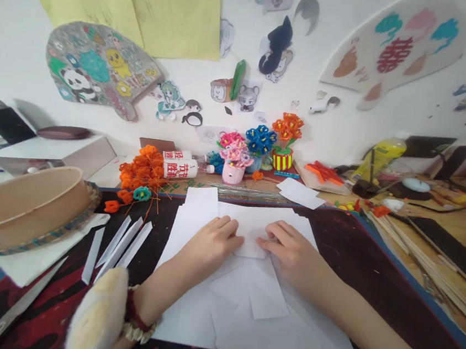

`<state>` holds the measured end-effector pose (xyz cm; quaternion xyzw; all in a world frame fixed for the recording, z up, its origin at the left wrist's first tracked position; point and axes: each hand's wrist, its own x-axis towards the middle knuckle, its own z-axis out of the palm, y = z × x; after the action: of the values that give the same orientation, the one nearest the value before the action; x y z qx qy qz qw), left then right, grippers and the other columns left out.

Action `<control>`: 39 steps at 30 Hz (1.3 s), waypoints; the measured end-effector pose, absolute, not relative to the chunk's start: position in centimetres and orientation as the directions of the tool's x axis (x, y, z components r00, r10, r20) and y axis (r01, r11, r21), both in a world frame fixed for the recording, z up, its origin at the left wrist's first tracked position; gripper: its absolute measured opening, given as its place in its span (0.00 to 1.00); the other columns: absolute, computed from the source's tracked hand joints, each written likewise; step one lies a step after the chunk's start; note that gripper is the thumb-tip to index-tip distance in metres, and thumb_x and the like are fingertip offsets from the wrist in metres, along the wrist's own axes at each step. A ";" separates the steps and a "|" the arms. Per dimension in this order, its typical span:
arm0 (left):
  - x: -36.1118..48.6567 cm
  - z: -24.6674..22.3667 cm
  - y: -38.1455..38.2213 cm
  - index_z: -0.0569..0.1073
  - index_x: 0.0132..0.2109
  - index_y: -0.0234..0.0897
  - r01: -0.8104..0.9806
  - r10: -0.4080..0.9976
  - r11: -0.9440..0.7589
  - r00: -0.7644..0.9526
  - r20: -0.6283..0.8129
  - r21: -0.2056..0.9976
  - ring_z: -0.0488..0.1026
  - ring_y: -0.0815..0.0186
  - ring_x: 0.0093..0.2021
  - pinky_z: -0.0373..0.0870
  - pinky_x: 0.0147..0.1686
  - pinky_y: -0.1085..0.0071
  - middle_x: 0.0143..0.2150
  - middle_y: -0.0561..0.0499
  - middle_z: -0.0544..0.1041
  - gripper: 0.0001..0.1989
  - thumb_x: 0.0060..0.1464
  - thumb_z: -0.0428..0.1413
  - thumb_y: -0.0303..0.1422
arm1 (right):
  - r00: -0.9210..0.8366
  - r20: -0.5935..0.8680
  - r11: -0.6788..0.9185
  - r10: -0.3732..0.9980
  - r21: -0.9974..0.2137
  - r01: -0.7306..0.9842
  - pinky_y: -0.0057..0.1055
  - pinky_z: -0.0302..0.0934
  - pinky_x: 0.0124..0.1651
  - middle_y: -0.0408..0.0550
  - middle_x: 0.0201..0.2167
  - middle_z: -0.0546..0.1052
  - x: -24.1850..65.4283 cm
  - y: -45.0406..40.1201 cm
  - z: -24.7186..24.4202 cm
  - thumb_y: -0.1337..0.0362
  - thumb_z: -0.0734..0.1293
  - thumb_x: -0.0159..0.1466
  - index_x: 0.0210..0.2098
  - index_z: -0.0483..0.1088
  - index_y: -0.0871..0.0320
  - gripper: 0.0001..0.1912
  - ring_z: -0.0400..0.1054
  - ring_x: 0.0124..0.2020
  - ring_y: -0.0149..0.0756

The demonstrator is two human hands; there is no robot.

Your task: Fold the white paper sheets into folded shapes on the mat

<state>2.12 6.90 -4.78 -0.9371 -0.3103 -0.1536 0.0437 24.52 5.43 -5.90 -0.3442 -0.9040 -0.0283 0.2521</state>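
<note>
My left hand [214, 243] and my right hand [292, 251] are on the two sides of a small white sheet of paper [253, 236]. Fingers and thumb of each are closed at its near edge, which looks slightly raised or bent. Beneath lies a spread of loose white paper [269, 345], with a narrower piece [202, 199] at its far left. Several folded paper strips [121, 249] rest on the dark mat left of my left hand. Bracelets [137, 328] and a plush yellow-and-white thing [97, 315] are at my left wrist.
Large scissors [22, 302] lie open-faced at the lower left, near a round tan container [25, 202]. Orange craft flowers [144, 171], bottles [183, 168] and small flower pots [233, 174] line the back. Thin wooden sticks [436, 262] and a black phone-like slab [452, 247] lie right.
</note>
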 end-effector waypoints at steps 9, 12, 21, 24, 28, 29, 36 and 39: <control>2.0 -4.8 6.7 0.69 0.28 0.34 0.678 0.658 -0.734 0.696 0.288 0.036 0.61 0.63 0.34 0.63 0.31 0.68 0.33 0.47 0.66 0.16 0.45 0.44 0.10 | -0.572 0.504 0.729 0.647 -0.188 0.659 0.35 0.59 0.32 0.50 0.28 0.66 24.2 5.5 -6.5 0.79 0.56 0.63 0.26 0.69 0.61 0.15 0.59 0.32 0.38; 2.0 -4.8 6.7 0.68 0.27 0.34 0.701 0.677 -0.713 0.675 0.292 0.033 0.62 0.63 0.34 0.64 0.31 0.68 0.34 0.47 0.66 0.17 0.42 0.44 0.10 | -0.563 0.498 0.722 0.660 -0.214 0.658 0.35 0.59 0.32 0.49 0.27 0.66 24.1 5.4 -6.4 0.79 0.56 0.63 0.25 0.67 0.61 0.15 0.60 0.32 0.38; 1.5 -4.8 6.6 0.72 0.30 0.33 0.733 0.668 -0.680 0.630 0.396 -0.021 0.64 0.61 0.33 0.65 0.30 0.66 0.34 0.45 0.71 0.15 0.48 0.45 0.13 | -0.562 0.496 0.723 0.662 -0.228 0.652 0.35 0.59 0.31 0.49 0.27 0.66 24.0 5.3 -6.1 0.79 0.57 0.63 0.24 0.67 0.61 0.15 0.60 0.32 0.38; 1.4 -4.6 6.7 0.73 0.46 0.33 0.709 0.621 -0.705 0.611 0.491 0.010 0.66 0.61 0.36 0.66 0.34 0.64 0.41 0.44 0.73 0.18 0.55 0.44 0.17 | -0.545 0.506 0.721 0.669 -0.261 0.643 0.35 0.59 0.32 0.49 0.27 0.66 24.1 5.4 -6.1 0.78 0.57 0.63 0.25 0.67 0.60 0.15 0.60 0.32 0.38; 1.8 -4.0 6.6 0.68 0.56 0.44 0.616 0.569 -0.788 0.738 0.363 -0.016 0.66 0.57 0.49 0.65 0.44 0.58 0.56 0.46 0.69 0.25 0.54 0.46 0.18 | -0.540 0.508 0.717 0.671 -0.259 0.648 0.35 0.59 0.32 0.49 0.28 0.67 24.1 5.5 -6.2 0.78 0.57 0.63 0.26 0.68 0.60 0.14 0.61 0.32 0.38; 1.9 -3.8 6.6 0.68 0.56 0.46 0.604 0.565 -0.796 0.761 0.319 -0.030 0.64 0.56 0.52 0.63 0.46 0.57 0.58 0.47 0.67 0.26 0.54 0.47 0.18 | -0.540 0.508 0.716 0.671 -0.253 0.651 0.35 0.59 0.32 0.49 0.28 0.67 24.1 5.5 -6.3 0.78 0.57 0.63 0.26 0.68 0.60 0.14 0.61 0.33 0.38; 1.8 -3.4 6.8 0.70 0.54 0.47 0.596 0.561 -0.795 0.793 0.238 -0.110 0.63 0.55 0.55 0.61 0.49 0.56 0.56 0.49 0.70 0.22 0.56 0.50 0.21 | -0.519 0.542 0.704 0.660 -0.207 0.679 0.35 0.58 0.33 0.48 0.27 0.68 24.2 5.5 -6.4 0.76 0.57 0.64 0.26 0.69 0.60 0.15 0.61 0.32 0.38; 1.4 -3.5 6.9 0.72 0.50 0.44 0.597 0.553 -0.791 0.792 0.257 -0.136 0.64 0.55 0.53 0.60 0.48 0.56 0.53 0.48 0.72 0.19 0.56 0.50 0.21 | -0.524 0.526 0.699 0.670 -0.208 0.685 0.35 0.57 0.33 0.48 0.27 0.68 24.4 5.6 -6.4 0.78 0.57 0.63 0.27 0.70 0.60 0.15 0.60 0.32 0.38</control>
<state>1.36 6.87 -3.49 -0.9407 -0.3056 -0.1025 0.1054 24.40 5.58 -6.42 -0.3879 -0.8729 -0.0124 0.2955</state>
